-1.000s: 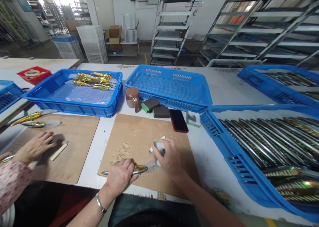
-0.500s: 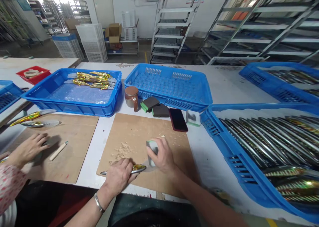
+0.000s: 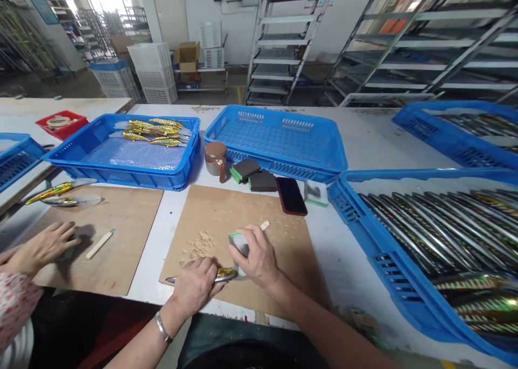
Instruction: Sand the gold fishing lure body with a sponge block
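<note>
My left hand (image 3: 196, 285) is closed over a fish-shaped lure (image 3: 226, 274), pressing it flat on a cardboard sheet (image 3: 293, 269). The lure is gold and black with a silvery belly; its middle is hidden under my fingers. In my right hand (image 3: 259, 258) is a grey sanding sponge (image 3: 239, 243) with a green edge, tilted close above the lure's clear right end. I cannot tell whether the sponge touches it. A pale wooden stick (image 3: 265, 225) shows just beyond my right knuckles. Small tan crumbs (image 3: 200, 245) lie beyond my left hand.
Beyond the cardboard are a brown mug (image 3: 216, 161), dark sponges (image 3: 262, 180) and a phone (image 3: 291, 195). A blue crate (image 3: 366, 245) of lures stands at right; a blue tray (image 3: 121, 177) holds gold lures. At left, a co-worker's hand (image 3: 50, 242) rests over another cardboard sheet.
My right hand and the sanding sponge have moved slightly left, showing more of the wooden stick. My left hand keeps its hold on the lure. The view has shifted a little.
</note>
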Demonstrator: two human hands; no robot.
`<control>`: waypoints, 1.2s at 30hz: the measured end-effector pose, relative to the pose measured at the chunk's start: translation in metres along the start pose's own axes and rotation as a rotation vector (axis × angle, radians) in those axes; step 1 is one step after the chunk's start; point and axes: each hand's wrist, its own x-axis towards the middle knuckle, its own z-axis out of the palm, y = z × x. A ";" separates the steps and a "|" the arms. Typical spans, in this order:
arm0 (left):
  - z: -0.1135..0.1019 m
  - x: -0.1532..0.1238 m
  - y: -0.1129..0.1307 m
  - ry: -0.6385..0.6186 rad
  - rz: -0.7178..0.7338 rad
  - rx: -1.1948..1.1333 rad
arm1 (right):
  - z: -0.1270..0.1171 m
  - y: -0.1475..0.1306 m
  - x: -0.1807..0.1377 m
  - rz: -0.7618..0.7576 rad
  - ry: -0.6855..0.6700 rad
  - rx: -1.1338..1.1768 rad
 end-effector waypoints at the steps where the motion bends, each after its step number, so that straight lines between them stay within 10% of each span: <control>1: 0.000 0.000 0.000 0.007 0.007 -0.001 | -0.002 0.004 -0.001 0.000 0.000 -0.002; 18: 0.002 -0.001 0.003 0.073 0.005 0.010 | 0.001 0.013 -0.009 0.093 0.160 -0.048; 24: 0.001 0.000 0.004 0.086 0.007 0.003 | 0.017 -0.027 0.000 0.060 0.082 0.044; 31: -0.006 0.001 0.005 0.011 -0.008 0.009 | -0.005 0.030 -0.008 0.130 0.169 -0.062; 36: -0.006 0.002 0.005 0.012 -0.025 0.017 | 0.012 -0.014 0.006 0.018 0.052 0.025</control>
